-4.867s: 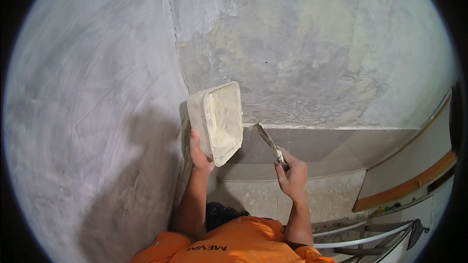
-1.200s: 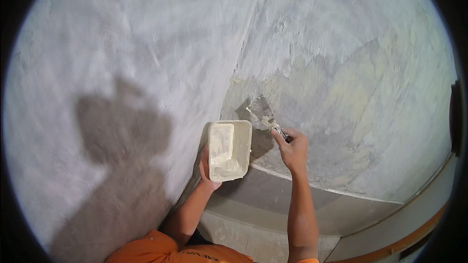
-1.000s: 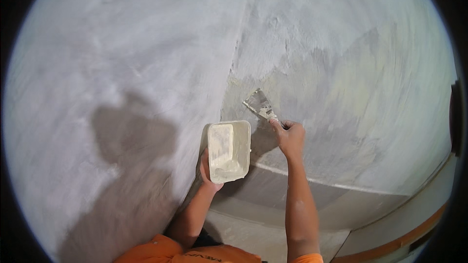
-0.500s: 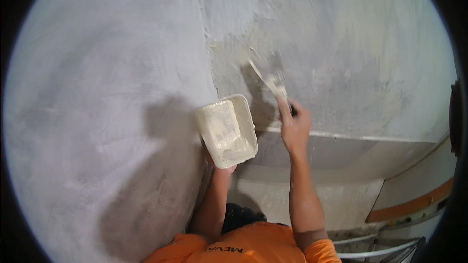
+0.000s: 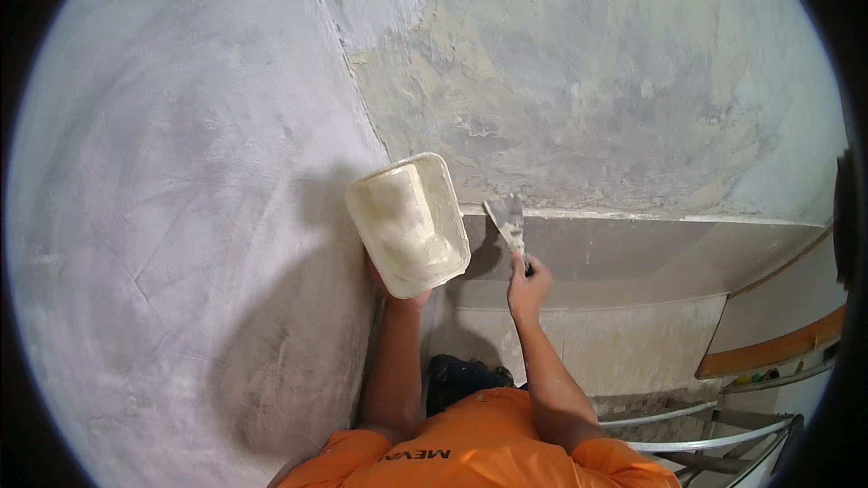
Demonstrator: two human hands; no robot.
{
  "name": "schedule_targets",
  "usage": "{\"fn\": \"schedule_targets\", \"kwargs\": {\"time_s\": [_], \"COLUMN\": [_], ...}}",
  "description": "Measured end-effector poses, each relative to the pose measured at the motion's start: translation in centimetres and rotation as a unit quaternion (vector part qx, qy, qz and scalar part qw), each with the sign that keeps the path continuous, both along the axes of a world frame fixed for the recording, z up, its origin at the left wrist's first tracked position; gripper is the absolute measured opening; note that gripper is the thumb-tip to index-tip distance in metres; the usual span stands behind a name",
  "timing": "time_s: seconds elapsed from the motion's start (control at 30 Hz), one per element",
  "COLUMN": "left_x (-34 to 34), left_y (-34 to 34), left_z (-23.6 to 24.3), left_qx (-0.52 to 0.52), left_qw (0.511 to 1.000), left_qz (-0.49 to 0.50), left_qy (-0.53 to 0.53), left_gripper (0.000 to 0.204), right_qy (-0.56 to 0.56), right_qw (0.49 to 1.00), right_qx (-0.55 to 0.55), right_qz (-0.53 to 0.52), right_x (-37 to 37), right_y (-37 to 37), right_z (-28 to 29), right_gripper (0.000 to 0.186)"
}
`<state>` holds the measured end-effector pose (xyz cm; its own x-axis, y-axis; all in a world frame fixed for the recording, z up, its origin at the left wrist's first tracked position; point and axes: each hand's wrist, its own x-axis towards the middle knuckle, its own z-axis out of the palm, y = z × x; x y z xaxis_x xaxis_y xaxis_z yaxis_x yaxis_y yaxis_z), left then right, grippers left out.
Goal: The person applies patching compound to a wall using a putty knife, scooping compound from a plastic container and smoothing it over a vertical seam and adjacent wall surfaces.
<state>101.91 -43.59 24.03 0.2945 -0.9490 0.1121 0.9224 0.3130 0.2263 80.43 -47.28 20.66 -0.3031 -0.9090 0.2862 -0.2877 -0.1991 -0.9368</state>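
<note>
A cream rectangular plastic tub (image 5: 380,185), its inside coated with pale filler, rests tilted in my left hand (image 5: 411,296), whose fingers are mostly hidden beneath it. My right hand (image 5: 531,287) is closed round the handle of a putty knife (image 5: 508,221). The knife's metal blade, smeared with filler, points up and lies near the pale lower edge of the plastered wall (image 5: 579,117). Whether the blade touches that edge I cannot tell. The knife is just right of the tub, and the two are apart.
A grey plastered wall (image 5: 181,145) stands close on the left, meeting the facing wall at a corner. Below the edge runs a recessed grey band (image 5: 624,248). A metal ladder-like frame (image 5: 714,443) and an orange-brown wooden strip (image 5: 768,351) are at the lower right.
My right hand has brought the putty knife down from the wall's patchy area to its lower edge. The tub in my left hand has shifted slightly up and left in view.
</note>
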Motion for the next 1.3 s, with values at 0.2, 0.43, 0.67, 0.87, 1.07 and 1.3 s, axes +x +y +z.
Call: {"fn": "schedule_targets", "kwargs": {"time_s": [0.2,0.43,0.67,0.87,1.07,1.3], "left_x": [-0.1,2.1,-1.0,-1.1,-0.9,-1.2], "left_y": [-0.1,0.5,0.3,0.0,0.3,-0.9], "left_z": [-1.0,-2.9,3.0,2.3,4.0,2.7], "left_qx": [-0.022,0.05,0.058,0.072,0.102,0.005], "left_qw": [0.997,0.987,0.992,0.99,0.988,1.0], "left_qz": [0.03,0.091,0.082,0.098,0.094,0.01], "left_qy": [-0.069,-0.12,-0.073,-0.076,-0.06,0.018], "left_gripper": [0.061,0.061,0.058,0.055,0.051,0.059], "right_qy": [-0.053,-0.051,0.061,0.004,-0.007,0.011], "right_qw": [0.998,0.997,0.996,0.999,0.997,1.0], "right_qx": [-0.007,-0.012,0.056,0.031,0.057,-0.006], "right_qz": [-0.045,0.057,-0.031,0.016,0.042,-0.003], "right_x": [-0.1,2.6,-0.8,-0.3,-0.9,0.5], "right_y": [-0.2,-0.4,2.1,1.5,-0.1,2.3], "right_z": [6.2,12.7,0.0,11.0,8.6,10.7], "right_gripper": [0.034,0.037,0.037,0.031,0.03,0.034]}}
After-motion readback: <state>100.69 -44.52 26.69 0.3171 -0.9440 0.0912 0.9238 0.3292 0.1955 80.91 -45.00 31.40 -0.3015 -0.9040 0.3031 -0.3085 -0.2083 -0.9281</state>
